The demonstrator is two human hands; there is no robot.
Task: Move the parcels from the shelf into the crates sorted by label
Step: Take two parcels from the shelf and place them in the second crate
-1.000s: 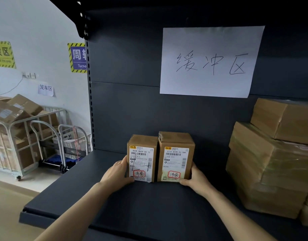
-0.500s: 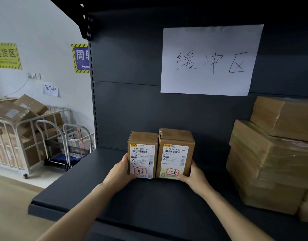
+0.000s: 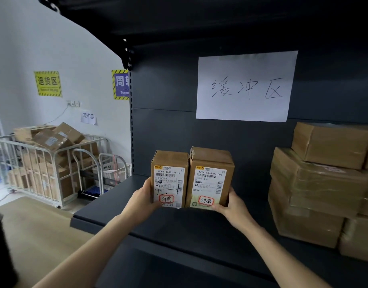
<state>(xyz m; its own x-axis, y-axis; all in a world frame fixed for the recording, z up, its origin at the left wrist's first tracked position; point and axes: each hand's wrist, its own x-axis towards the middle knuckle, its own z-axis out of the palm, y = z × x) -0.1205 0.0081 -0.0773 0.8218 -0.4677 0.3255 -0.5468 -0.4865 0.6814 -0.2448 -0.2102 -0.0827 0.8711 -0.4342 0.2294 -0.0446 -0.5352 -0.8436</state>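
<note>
- Brown cardboard parcels, two of them, stand upright side by side and pressed together between my two grips: the left parcel (image 3: 169,179) and the right parcel (image 3: 210,177).
- My left grip (image 3: 144,201) is curled round the outer left side of the left parcel, low down, with the thumb reaching onto its front face.
- My right grip (image 3: 234,206) is curled round the outer right side of the right parcel, with fingers wrapped along its lower front edge.
- Each parcel faces me with a white shipping label, and handwritten characters ringed in red sit low on it, level with my grips.
- Both parcels are over the dark shelf (image 3: 179,231), which spreads below my grips; I cannot tell whether their bases touch it.
- Right of my right grip and well apart from it, a stack of larger boxes (image 3: 316,194) wrapped in clear tape sits on the same shelf.
- Above my grips, a white paper sheet (image 3: 245,86) with three handwritten characters hangs on the shelf's back panel.
- Far to the left of my left grip, past the shelf's end, a metal cage trolley (image 3: 43,169) on the floor holds a heap of cardboard boxes, and a yellow sign (image 3: 48,83) hangs on the wall above it.
</note>
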